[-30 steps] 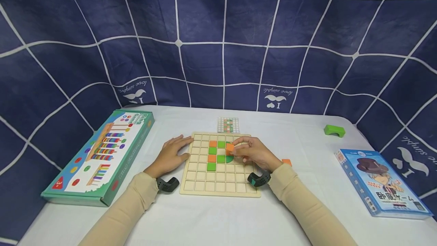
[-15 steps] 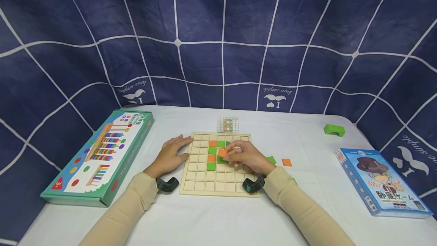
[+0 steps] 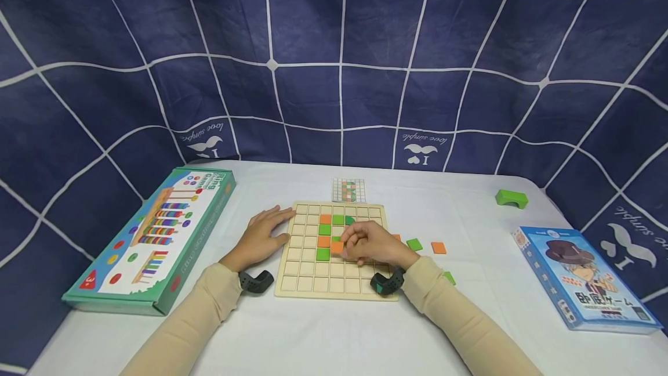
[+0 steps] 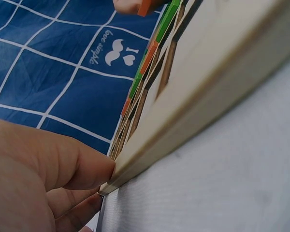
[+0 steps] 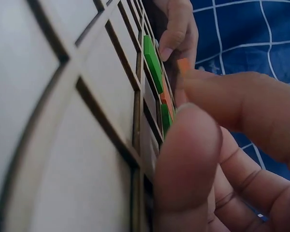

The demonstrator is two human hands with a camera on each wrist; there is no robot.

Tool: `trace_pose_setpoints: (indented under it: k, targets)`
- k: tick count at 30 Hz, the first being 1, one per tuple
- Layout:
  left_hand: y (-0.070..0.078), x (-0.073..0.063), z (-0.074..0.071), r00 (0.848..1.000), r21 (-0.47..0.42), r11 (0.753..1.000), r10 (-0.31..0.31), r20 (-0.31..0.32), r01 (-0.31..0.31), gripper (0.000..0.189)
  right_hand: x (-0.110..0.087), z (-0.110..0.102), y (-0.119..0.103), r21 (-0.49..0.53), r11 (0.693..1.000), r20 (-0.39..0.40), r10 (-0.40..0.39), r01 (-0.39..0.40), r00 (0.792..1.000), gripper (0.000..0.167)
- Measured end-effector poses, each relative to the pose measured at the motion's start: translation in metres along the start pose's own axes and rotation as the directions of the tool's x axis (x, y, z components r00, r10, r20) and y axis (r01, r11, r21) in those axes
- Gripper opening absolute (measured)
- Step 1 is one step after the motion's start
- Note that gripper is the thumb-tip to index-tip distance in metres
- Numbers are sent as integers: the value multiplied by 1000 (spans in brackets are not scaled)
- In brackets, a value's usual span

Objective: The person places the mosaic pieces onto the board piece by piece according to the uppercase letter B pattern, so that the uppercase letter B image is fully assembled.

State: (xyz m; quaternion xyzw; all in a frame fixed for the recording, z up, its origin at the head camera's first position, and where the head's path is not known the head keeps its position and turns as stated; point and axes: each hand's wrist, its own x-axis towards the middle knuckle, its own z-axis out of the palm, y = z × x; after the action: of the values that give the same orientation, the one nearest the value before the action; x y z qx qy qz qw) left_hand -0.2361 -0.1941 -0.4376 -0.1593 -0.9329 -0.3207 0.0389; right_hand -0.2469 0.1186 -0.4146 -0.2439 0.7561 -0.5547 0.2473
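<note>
My right hand (image 3: 367, 242) pinches an orange square tile (image 3: 336, 248) between thumb and fingers, just over the wooden grid board (image 3: 308, 286). Only a small end of that orange tile (image 5: 184, 65) shows in the right wrist view. Set in the board are orange tiles (image 3: 326, 219), green tiles (image 3: 323, 255) and a dark green rounded piece (image 3: 349, 220); my right hand hides some of the cells. My left hand (image 3: 264, 238) lies at the board's left edge, fingers extended. In the left wrist view, its thumb (image 4: 94, 169) touches the board's side.
A small pattern card (image 3: 348, 191) lies behind the board. Loose green (image 3: 414, 244) and orange (image 3: 438, 248) tiles lie to its right, another green tile (image 3: 449, 277) by the sleeve. Farther out are a green arch block (image 3: 511, 199), a blue box (image 3: 584, 283) and a green box (image 3: 151, 237).
My right hand has carried the orange tile leftward, then nearer to me, over the board. Loose tiles on the right have come into view from behind it. The left hand has stayed put.
</note>
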Motion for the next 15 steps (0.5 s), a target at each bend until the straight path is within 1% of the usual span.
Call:
trace_pose_setpoints:
  k: [10, 15]
  targets:
    - [0, -1, 0, 1000, -2, 1000, -4, 2, 4, 57, -3, 3, -6, -153, 987, 1, -39, 39, 999, 20]
    - [2, -1, -1, 1000, -3, 1000, 0, -1, 0, 57, -3, 3, -8, -182, 982, 2, -43, 42, 999, 18]
